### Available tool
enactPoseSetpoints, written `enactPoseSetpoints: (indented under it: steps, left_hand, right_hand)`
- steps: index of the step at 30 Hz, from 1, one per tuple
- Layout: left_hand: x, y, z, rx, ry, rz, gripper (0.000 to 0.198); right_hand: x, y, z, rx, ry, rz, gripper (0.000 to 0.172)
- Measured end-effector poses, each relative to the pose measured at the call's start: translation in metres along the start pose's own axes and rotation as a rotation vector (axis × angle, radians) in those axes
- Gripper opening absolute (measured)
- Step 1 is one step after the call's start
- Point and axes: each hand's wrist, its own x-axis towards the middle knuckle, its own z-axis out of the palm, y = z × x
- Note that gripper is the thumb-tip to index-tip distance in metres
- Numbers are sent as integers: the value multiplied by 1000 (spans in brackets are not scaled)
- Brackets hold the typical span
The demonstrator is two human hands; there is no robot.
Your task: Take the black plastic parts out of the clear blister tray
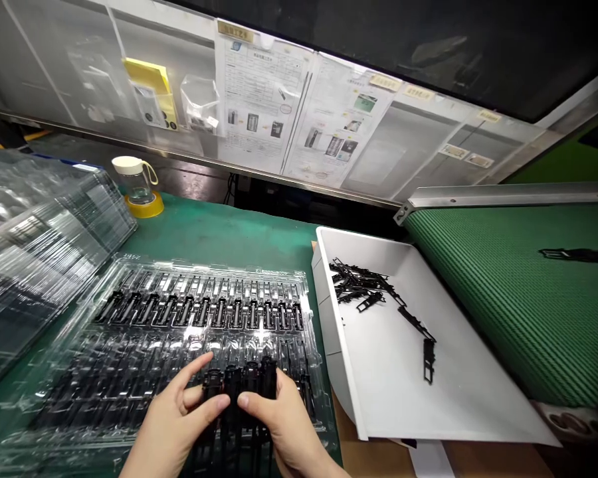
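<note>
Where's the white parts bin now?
Head view, right of center: the white parts bin sits between the clear plastic tray and the green conveyor belt.

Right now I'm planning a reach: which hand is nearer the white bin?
Right: the right hand is just left of the white bin; the left hand is farther left.

Factory setting: white bin (393,392) of loose black parts (353,279), green conveyor belt (483,279) right of it, slotted clear tray (306,299) just left, stacked trays (54,245) farther left, printed sheets (262,99) on the panel (418,126) beyond it.
</note>
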Motion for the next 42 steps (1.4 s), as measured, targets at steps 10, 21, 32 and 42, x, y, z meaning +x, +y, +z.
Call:
enactPoseSetpoints:
  steps: [10, 21, 32, 42]
  left_hand:
    - [-9, 15, 7, -46, -9, -10, 68]
    - [-15, 24, 6, -103, -44, -83, 66]
    - [-30, 11, 2, 293, 88, 260, 43]
    - [-32, 14, 7, 342, 125, 232, 47]
  right_hand:
    - [-12, -8, 9, 64, -45, 1, 44]
    - [-15, -11, 8, 41, -91, 29, 34]
    - [-22, -17, -2, -453, -201, -513, 17]
    - [-23, -18, -5, -470, -207, -461, 13]
